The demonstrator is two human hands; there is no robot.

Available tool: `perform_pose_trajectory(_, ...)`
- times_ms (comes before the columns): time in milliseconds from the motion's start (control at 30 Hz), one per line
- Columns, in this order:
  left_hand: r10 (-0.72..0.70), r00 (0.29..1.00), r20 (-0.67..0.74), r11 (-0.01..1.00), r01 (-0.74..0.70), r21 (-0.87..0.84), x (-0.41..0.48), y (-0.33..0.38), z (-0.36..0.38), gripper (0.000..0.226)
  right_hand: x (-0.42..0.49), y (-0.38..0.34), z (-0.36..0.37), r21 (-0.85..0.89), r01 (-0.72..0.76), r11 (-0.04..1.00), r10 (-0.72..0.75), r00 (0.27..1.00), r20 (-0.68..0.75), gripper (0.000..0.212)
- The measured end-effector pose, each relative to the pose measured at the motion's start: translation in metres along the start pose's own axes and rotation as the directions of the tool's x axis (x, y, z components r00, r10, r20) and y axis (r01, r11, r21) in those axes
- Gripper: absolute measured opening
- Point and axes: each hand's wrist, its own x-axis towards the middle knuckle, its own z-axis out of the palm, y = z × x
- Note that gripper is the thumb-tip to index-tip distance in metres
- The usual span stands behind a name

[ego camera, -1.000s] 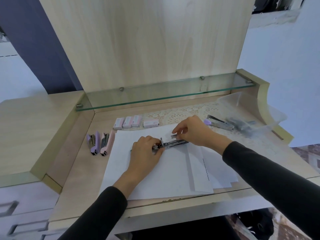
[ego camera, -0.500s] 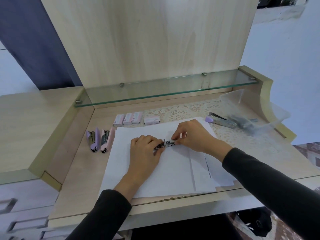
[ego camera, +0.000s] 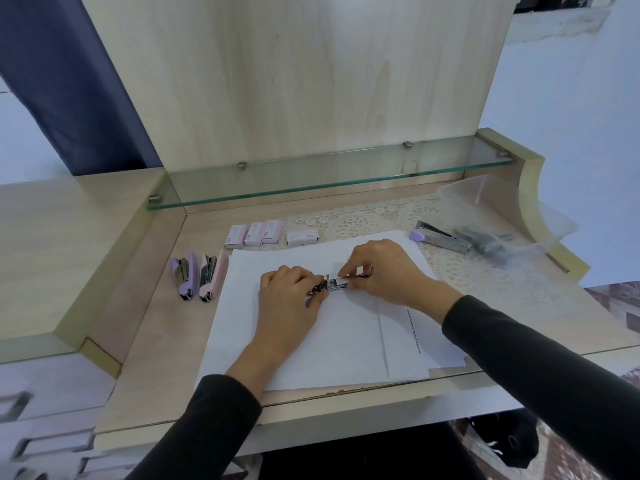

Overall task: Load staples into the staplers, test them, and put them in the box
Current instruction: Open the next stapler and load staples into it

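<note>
Far left on tabletop [ego camera: 145,341]: purple stapler [ego camera: 183,276] and pink stapler [ego camera: 213,277] side by side, likely queued for loading. Behind: staple boxes [ego camera: 254,233] within reach. Centre, on paper sheets [ego camera: 346,341]: left grip [ego camera: 291,299] clamped over opened metal stapler [ego camera: 333,285], steadying it. Right grip [ego camera: 388,271] pinching its front end, apparently seating staples. Versus a second ago: less magazine exposed, grips closer together. Right: clear box [ego camera: 540,216], another stapler [ego camera: 443,237] at its mouth.

left stapler [ego camera: 183,274] lilac | next stapler [ego camera: 214,277] pink | held stapler [ego camera: 334,284] chrome | staple boxes [ego camera: 254,233] pale pink | paper [ego camera: 311,341] white | doily [ego camera: 356,223] cream lace | desk [ego camera: 156,341] pale woodgrain | sleeves [ego camera: 207,427] black | curtain [ego camera: 69,81] navy | box [ego camera: 554,216] clear
</note>
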Motion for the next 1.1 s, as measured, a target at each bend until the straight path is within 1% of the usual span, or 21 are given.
perform_pose_trajectory(67,-0.003,1.000,-0.003,1.000,0.003,-0.008,0.000,-0.001,0.001,0.015,-0.001,0.002,0.002,0.016,0.027,1.000,-0.027,0.999,-0.021,0.018)
perform_pose_trajectory(233,0.013,1.000,-0.004,1.000,-0.012,0.010,-0.001,-0.001,0.000,0.016,-0.004,0.009,0.011,0.047,0.098,0.994,-0.093,0.991,-0.093,0.013)
perform_pose_trajectory(367,0.015,1.000,-0.021,1.000,-0.015,0.011,-0.001,-0.001,0.000,0.015,-0.003,0.014,0.013,0.050,0.120,0.991,-0.114,0.988,-0.107,0.012)
perform_pose_trajectory(533,0.006,1.000,-0.011,1.000,-0.006,-0.001,-0.001,-0.002,0.001,0.014,-0.003,0.019,0.015,0.052,0.106,0.993,-0.099,0.988,-0.117,0.007)
perform_pose_trajectory(700,-0.004,1.000,0.002,1.000,0.004,0.005,-0.001,-0.002,0.000,0.014,-0.010,0.031,0.006,0.028,0.038,0.999,-0.034,0.992,-0.119,0.006)
perform_pose_trajectory(867,-0.010,1.000,0.009,1.000,0.009,0.020,0.000,0.000,-0.001,0.014,-0.018,0.041,0.002,0.084,0.013,0.996,-0.004,0.993,-0.117,0.007)
perform_pose_trajectory(967,-0.028,1.000,0.014,1.000,0.028,-0.003,0.000,0.001,-0.001,0.014,-0.016,0.043,0.004,0.144,-0.007,0.990,0.025,0.992,-0.122,0.010)
perform_pose_trajectory(1100,-0.042,0.999,0.003,0.997,0.042,-0.069,0.000,0.003,-0.004,0.019,-0.016,0.041,0.006,0.173,-0.011,0.985,0.036,0.989,-0.144,0.016)
